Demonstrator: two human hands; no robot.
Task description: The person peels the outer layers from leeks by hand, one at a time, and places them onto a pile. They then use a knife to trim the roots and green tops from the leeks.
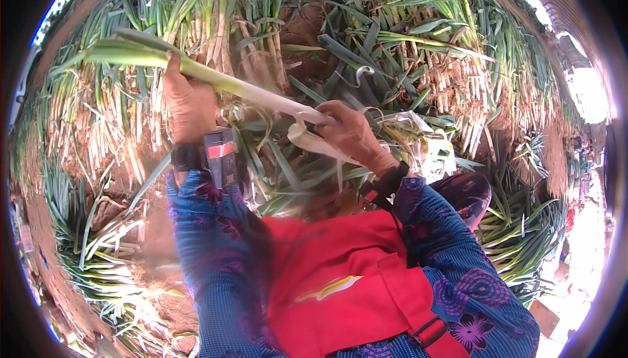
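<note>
A long green onion (245, 88) with a white stalk slants across in front of me, its green leaves at the upper left and its pale end at the right. My left hand (188, 104) is closed round it near the leafy part, thumb on top. My right hand (350, 132) grips the pale end, fingers bent together. A loose strip of whitish outer skin (318, 143) hangs below the stalk beside my right fingers, partly hidden by them. Whether it is still joined to the stalk I cannot tell.
Thick rows of green onions lie at the back left (209, 21) and back right (458, 86). More onions are heaped at the near left (108, 273) and right (523, 240). Peeled skins and leaves (418, 139) litter the ground beyond my red apron (347, 292).
</note>
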